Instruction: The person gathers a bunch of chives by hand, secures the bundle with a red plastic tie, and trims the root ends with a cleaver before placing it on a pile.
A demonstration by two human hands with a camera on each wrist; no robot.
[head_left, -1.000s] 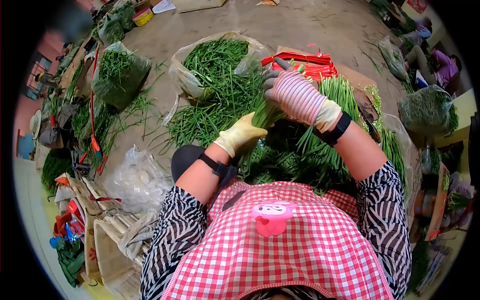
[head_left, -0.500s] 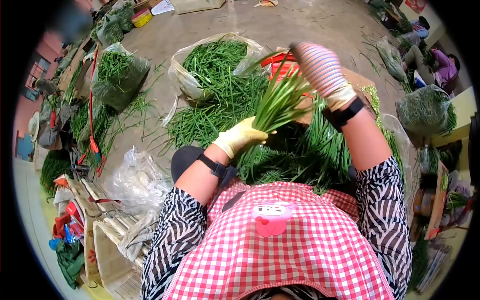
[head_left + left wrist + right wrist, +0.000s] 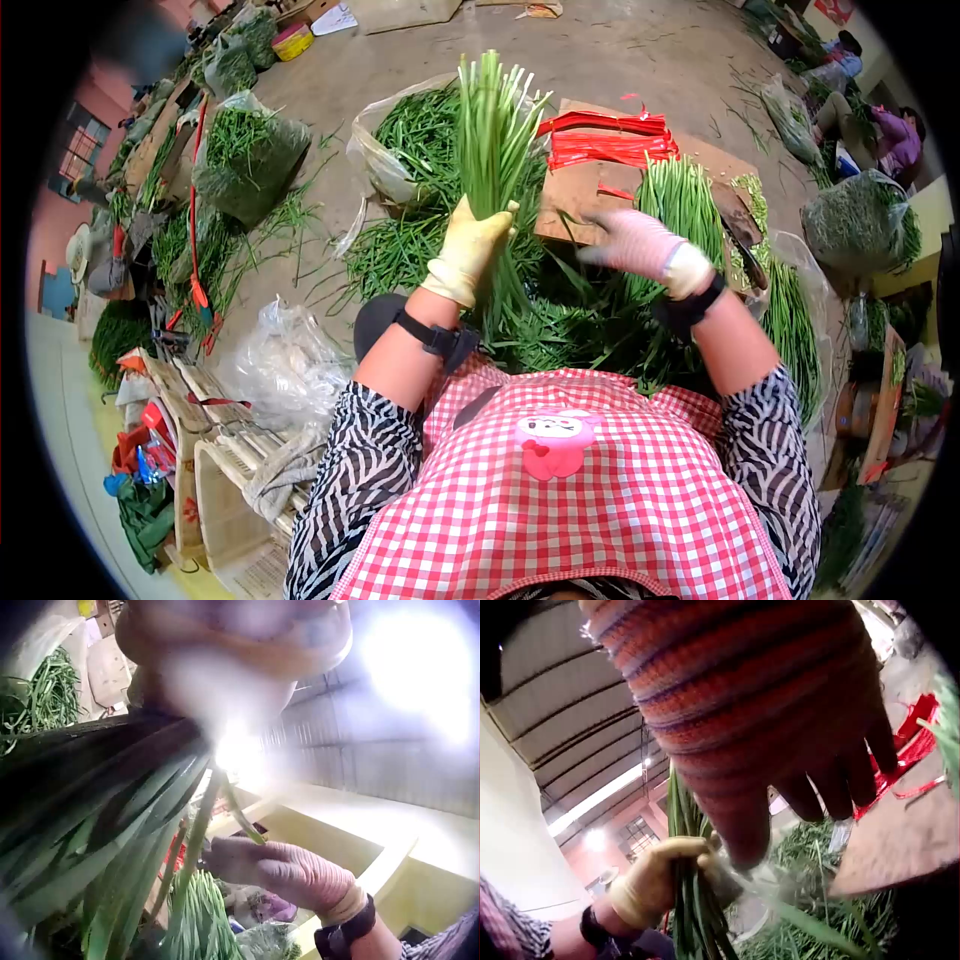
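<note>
In the head view my left hand (image 3: pixel 468 250), in a pale yellow glove, grips a bunch of garlic chives (image 3: pixel 487 145) round its middle. The pale stem ends point away from me, and the leaves hang below the fist. To its right is my right hand (image 3: pixel 638 245), in a striped glove and blurred. Its fingers look straight and spread in the right wrist view, apart from the bunch. A loose green leaf (image 3: pixel 810 926) lies just below those fingers there. Under both hands spreads a heap of chives (image 3: pixel 545 335).
Red ties (image 3: pixel 610 140) lie on a cardboard sheet (image 3: pixel 570 195) ahead. Sorted chives (image 3: pixel 680 200) and a dark-bladed tool (image 3: pixel 740 240) are at the right. An open plastic bag (image 3: pixel 375 165) of chives stands front left, and a crate (image 3: pixel 225 510) stands left of me.
My left hand has swung the bunch from a rightward lean to point straight away from me. The right hand rose off the stem ends, then came down and nearer, right of the bunch.
</note>
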